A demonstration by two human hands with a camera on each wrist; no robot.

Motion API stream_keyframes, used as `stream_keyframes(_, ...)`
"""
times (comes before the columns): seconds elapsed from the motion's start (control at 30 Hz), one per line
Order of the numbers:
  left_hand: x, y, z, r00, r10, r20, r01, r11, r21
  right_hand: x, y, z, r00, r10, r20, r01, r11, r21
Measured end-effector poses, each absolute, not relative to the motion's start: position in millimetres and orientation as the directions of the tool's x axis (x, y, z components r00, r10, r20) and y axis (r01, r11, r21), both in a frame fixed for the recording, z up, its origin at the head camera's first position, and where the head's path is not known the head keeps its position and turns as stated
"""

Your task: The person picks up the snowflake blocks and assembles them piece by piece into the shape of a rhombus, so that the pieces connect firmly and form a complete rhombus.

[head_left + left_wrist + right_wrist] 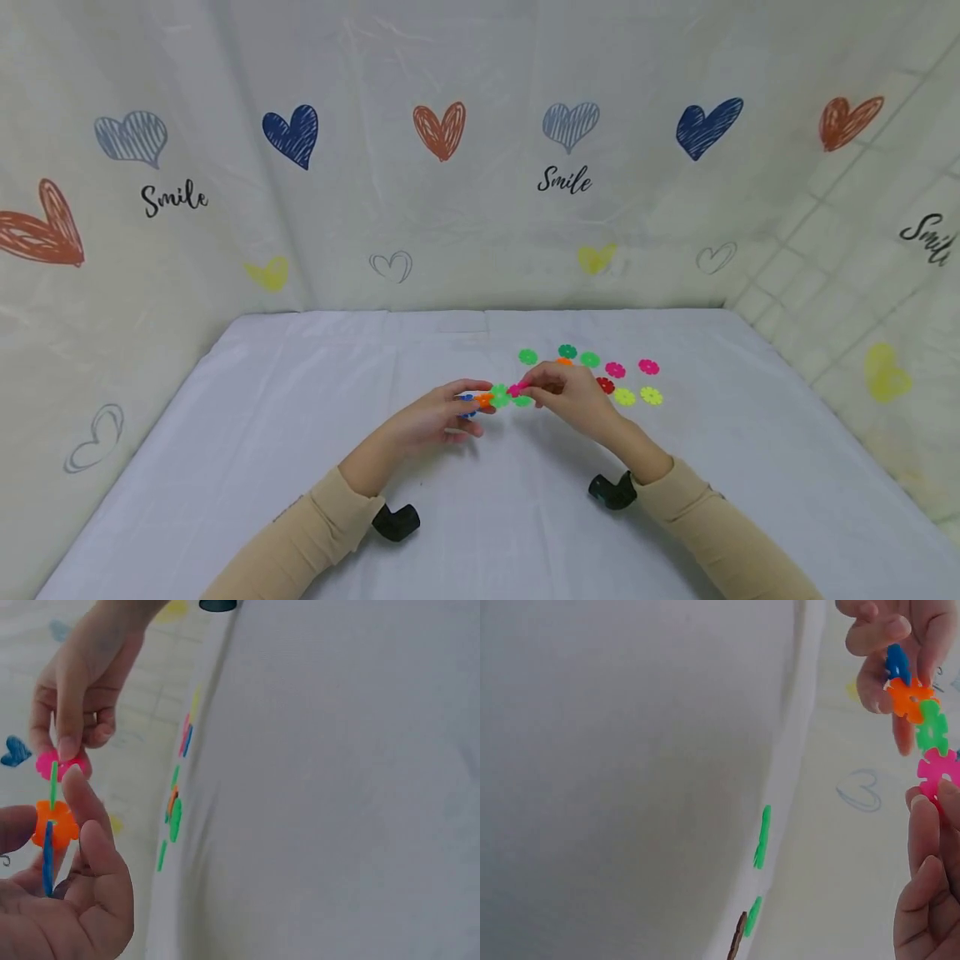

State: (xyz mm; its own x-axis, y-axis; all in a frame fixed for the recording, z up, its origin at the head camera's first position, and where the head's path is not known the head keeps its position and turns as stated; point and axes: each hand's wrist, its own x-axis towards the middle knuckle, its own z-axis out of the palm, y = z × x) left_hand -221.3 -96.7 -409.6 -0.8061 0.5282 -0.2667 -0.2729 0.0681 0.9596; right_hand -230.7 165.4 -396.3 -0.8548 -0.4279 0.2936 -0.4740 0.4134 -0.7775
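Both hands are raised over the table, joined by a short chain of flat, notched plastic snowflake discs. My left hand grips the chain's left end, its thumb and fingers around the blue disc and the orange disc. From the orange one, a green disc reaches toward my right hand. That hand pinches a pink disc between thumb and fingertips, with its edge right at the green disc's edge. Adjoining discs sit at an angle to each other. Fingers partly cover the blue and pink discs.
Loose discs lie on the white-covered table around and beyond the right hand, among them a green disc, a pink disc and a yellow disc. A white cloth printed with hearts hangs behind.
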Motion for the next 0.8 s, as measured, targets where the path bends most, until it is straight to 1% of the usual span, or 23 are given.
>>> stream_keyframes(0.07,-220,-94,-409,-0.82,0.524,-0.231,-0.205,0.107,0.973,-229,163,-397,-0.843,-0.433,0.32,-0.499,0.406,-0.766)
stream_keyframes(0.17,-217,-91,-408,-0.845,0.517,-0.141,-0.058,0.175,0.983,-226,160,-398,-0.823,-0.442,0.356,-0.533,0.386,-0.753)
stream_keyframes(0.27,-214,-88,-407,-0.867,0.496,-0.051,0.078,0.237,0.968,-223,157,-398,-0.804,-0.454,0.384,-0.561,0.364,-0.744)
stream_keyframes(0.3,-213,-87,-406,-0.872,0.489,-0.03,0.106,0.249,0.963,-222,157,-397,-0.799,-0.457,0.391,-0.567,0.355,-0.743)
stream_keyframes(0.4,-211,-86,-406,-0.884,0.468,0.0,0.132,0.248,0.96,-221,155,-396,-0.793,-0.461,0.398,-0.572,0.34,-0.746)
stream_keyframes(0.6,-209,-86,-403,-0.892,0.452,-0.006,0.097,0.204,0.974,-221,155,-394,-0.805,-0.455,0.381,-0.551,0.335,-0.764)
stream_keyframes(0.67,-209,-86,-403,-0.898,0.441,-0.003,0.103,0.216,0.971,-221,155,-395,-0.807,-0.455,0.378,-0.547,0.333,-0.768)
stream_keyframes(0.8,-210,-87,-403,-0.91,0.413,0.04,0.172,0.287,0.942,-222,154,-395,-0.799,-0.458,0.39,-0.559,0.325,-0.763)
